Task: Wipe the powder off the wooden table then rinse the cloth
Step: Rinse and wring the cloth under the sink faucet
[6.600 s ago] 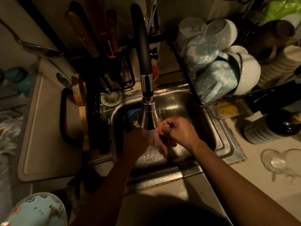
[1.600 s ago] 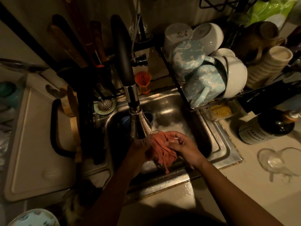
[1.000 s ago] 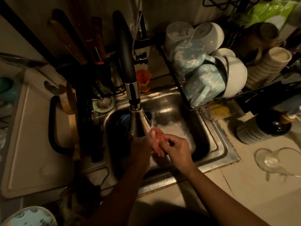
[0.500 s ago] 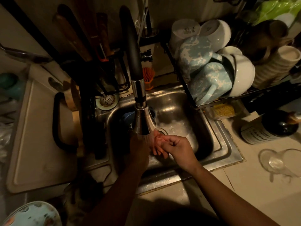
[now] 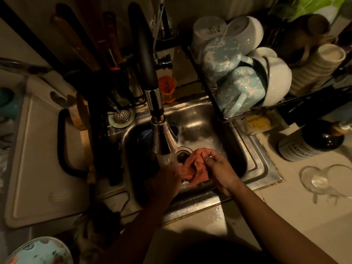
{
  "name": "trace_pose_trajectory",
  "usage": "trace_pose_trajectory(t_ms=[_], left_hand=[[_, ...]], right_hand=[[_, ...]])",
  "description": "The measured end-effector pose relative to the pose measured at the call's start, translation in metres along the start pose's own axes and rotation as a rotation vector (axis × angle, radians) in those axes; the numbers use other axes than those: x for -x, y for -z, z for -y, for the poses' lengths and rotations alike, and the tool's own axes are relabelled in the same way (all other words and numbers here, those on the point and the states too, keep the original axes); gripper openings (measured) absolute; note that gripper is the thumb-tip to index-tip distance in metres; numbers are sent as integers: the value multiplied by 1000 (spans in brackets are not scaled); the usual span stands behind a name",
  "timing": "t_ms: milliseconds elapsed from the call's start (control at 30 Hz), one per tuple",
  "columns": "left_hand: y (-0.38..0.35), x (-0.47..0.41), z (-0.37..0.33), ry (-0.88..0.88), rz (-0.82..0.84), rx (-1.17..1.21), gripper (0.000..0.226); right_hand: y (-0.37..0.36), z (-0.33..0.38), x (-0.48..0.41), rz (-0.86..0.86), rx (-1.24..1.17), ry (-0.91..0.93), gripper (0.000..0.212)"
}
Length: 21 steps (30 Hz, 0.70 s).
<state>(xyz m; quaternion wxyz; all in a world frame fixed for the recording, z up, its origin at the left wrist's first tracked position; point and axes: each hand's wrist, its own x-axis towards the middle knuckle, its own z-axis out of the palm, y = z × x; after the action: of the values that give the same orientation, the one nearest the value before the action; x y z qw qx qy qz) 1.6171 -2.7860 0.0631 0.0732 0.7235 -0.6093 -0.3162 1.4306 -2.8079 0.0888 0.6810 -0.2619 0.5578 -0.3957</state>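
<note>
Kitchen sink (image 5: 200, 119) of steel, seen from above in dim light. Inside it, the right hand (image 5: 219, 168) pinches a bunched salmon-pink cloth (image 5: 194, 168) between thumb and curled fingers. The left hand (image 5: 167, 180), deep in shadow, holds the cloth's other side; its fingers are hard to make out. The cloth hangs between both hands, just beside the drain (image 5: 182, 154). It sits below the chrome spray head of a black faucet (image 5: 146, 60), whose water runs over the left hand. A wire dish rack (image 5: 207, 92) holding blue marbled mugs (image 5: 240, 88) and white bowls (image 5: 278, 80) overhangs the basin's right side. On the bench (image 5: 285, 216) to the right lie a dark bottle (image 5: 312, 141) and a clear glass (image 5: 323, 181). A pale cutting board (image 5: 42, 159) lies to the left.
</note>
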Motion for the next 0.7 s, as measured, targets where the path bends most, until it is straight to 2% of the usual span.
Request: trace_pose_trajectory(t_ms=[33,100,133,200,233,267,333,400,567,667,700], left_hand=[[-5,-1,4,-18,-41,30,36],[-8,-2,9,-13,-107,-36,66],[-11,-5,12,-1,-121,-91,80],[-1,-6,5,48,-101,-95,93],[0,-9,6,66,-71,-34,92],[4,-9,6,77,-40,124,85],[11,-6,1,59,27,483,57],[10,-2,-3,42,-1,731,43],[21,-1,-21,-66,47,1003,23],[24,-2,-20,-70,9,961,23],[25,0,-21,-97,1,960,15]], right_hand=[[2,3,1,28,-9,-9,25],[7,9,4,90,-8,-36,36],[10,12,4,119,10,-44,41],[12,16,6,144,88,-29,40],[13,15,5,128,130,-9,36],[13,14,4,93,187,24,33],[12,9,0,-10,295,104,30],[6,7,2,-72,351,193,31],[-19,7,29,20,511,412,26],[-23,9,27,-15,539,443,22],[-24,10,23,-31,552,443,21]])
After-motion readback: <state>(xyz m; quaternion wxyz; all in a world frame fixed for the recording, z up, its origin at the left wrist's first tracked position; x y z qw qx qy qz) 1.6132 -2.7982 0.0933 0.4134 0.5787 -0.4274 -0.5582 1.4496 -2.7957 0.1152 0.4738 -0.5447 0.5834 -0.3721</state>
